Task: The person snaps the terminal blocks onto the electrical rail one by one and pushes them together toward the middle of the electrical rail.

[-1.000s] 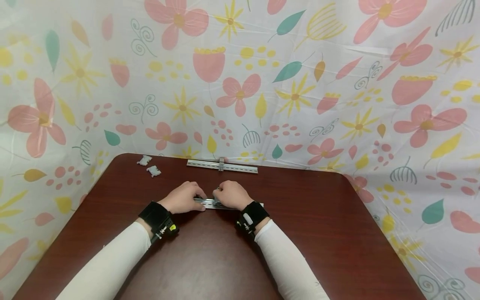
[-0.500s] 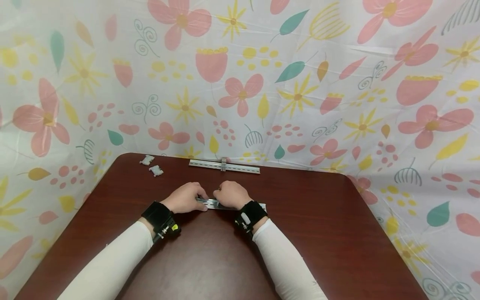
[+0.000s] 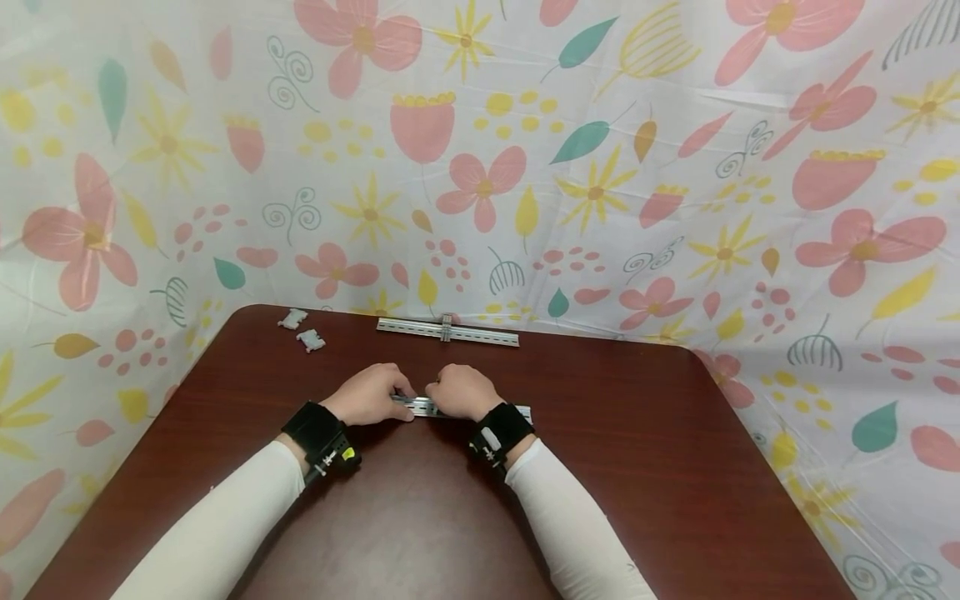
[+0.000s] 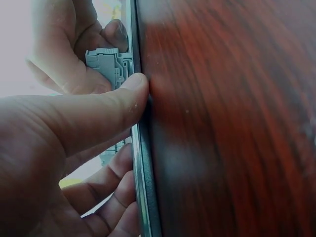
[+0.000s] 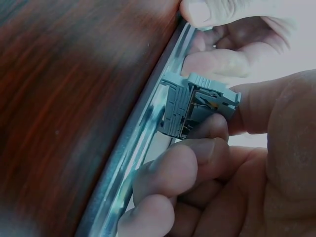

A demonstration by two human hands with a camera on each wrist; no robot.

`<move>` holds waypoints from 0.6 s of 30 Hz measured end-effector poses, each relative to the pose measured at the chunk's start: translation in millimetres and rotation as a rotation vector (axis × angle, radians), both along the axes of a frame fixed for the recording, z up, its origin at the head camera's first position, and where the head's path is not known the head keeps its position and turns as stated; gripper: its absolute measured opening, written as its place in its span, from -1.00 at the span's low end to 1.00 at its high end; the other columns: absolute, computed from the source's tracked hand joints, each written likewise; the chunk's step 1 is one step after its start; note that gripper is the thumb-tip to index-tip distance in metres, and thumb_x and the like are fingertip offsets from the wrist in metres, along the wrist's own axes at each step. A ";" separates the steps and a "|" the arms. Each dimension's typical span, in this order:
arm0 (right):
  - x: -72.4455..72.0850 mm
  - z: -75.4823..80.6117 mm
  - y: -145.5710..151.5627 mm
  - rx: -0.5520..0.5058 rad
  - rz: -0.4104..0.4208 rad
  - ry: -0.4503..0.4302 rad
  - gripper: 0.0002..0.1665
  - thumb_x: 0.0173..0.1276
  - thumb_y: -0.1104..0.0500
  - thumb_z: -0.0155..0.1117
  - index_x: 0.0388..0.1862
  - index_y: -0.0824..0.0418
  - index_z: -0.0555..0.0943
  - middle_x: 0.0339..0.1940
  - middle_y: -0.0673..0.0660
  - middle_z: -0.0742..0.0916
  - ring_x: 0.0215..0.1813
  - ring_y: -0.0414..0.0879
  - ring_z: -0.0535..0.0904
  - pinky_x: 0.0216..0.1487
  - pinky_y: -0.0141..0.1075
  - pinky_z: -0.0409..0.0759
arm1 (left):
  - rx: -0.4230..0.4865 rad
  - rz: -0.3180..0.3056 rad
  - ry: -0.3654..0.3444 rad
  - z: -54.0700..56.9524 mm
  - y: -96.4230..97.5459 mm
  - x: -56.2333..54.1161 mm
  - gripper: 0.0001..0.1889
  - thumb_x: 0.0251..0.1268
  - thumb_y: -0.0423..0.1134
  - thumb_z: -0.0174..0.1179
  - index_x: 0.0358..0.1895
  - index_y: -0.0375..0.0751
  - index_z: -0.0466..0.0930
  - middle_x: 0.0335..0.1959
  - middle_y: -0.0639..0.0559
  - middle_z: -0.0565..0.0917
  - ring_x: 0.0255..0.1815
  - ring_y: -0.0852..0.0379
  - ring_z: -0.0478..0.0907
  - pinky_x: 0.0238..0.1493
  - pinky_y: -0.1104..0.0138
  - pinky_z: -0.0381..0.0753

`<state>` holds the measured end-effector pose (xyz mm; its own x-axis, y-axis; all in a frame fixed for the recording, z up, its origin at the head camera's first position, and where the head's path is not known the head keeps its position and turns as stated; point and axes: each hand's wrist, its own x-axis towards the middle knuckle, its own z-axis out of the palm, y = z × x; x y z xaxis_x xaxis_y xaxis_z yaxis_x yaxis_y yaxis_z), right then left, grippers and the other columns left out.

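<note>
A slotted metal DIN rail [image 3: 422, 407] lies lengthwise across the middle of the table. My left hand [image 3: 370, 395] grips its left part, with the thumb [image 4: 133, 86] on the near edge and the fingers on the far side. A grey terminal block [image 5: 187, 106] stands on the rail just right of that hand. My right hand [image 3: 467, 392] pinches this block between thumb and fingers, and its other fingers lie along the rail. In the head view the right hand hides most of the block. The left wrist view shows the block's side beside the left thumb.
At the table's back edge lies a second DIN rail [image 3: 483, 336] with grey blocks [image 3: 446, 328] mounted near its middle. Two loose grey pieces [image 3: 293, 318] sit at the back left corner. A flower-patterned curtain [image 3: 480, 250] hangs behind the table [image 3: 637, 433].
The head view has shifted slightly. Both hands keep their hold on the rail and the terminal block, with hardly any visible movement.
</note>
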<state>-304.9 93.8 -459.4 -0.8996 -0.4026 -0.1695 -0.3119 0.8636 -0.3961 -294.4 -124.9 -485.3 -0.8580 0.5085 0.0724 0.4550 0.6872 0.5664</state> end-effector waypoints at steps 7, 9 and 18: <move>-9.9 -7.2 3.0 -0.025 0.013 -0.016 -0.46 0.73 0.05 0.10 -0.60 0.03 0.54 -0.59 -0.02 0.49 -0.55 -0.08 0.41 -0.34 -0.13 0.45 | -0.009 0.004 0.009 -0.5 -0.8 0.4 -0.76 0.25 -0.17 0.69 -0.05 -0.07 0.93 -0.12 0.13 0.75 -0.05 0.09 0.69 0.06 0.12 0.72; -13.7 -9.9 3.6 -0.024 0.019 -0.024 -0.45 0.73 0.06 0.11 -0.60 0.05 0.54 -0.59 0.00 0.49 -0.54 -0.06 0.41 -0.34 -0.12 0.45 | -0.012 0.002 0.012 0.0 -0.8 0.6 -0.76 0.26 -0.16 0.69 -0.05 -0.08 0.93 -0.11 0.13 0.75 -0.04 0.09 0.70 0.07 0.11 0.72; -19.2 -17.0 3.9 -0.051 0.026 -0.035 -0.40 0.72 0.07 0.13 -0.68 0.02 0.45 -0.66 -0.04 0.40 -0.60 -0.11 0.29 -0.42 -0.21 0.32 | -0.002 0.002 0.010 3.6 -1.0 3.0 -0.76 0.26 -0.18 0.69 -0.06 -0.10 0.93 -0.13 0.10 0.75 -0.05 0.06 0.71 0.07 0.10 0.73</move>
